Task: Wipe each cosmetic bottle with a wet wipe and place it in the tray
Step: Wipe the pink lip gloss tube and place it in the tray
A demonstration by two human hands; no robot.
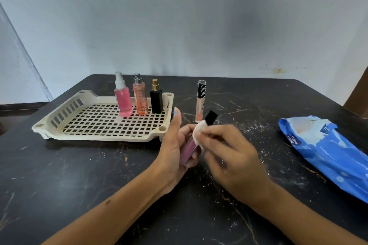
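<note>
Three bottles stand in the cream slotted plastic tray [59,118]: pink spray bottle [123,101], peach mist bottle [140,100] and black square perfume bottle [156,99]. The left hand [175,151] has its grip clamped on a pink black-capped gloss tube [190,150]; the right hand [229,151] pinches a white wet wipe [199,133] against it. A clear gloss tube [200,103] waits on the dark marbled worktop [79,175], seemingly last.

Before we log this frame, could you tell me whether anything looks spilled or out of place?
Pale specks litter the dark table around the hands, thickest right of the right hand. The wipes pack lies open. The bottles all stand upright.
</note>
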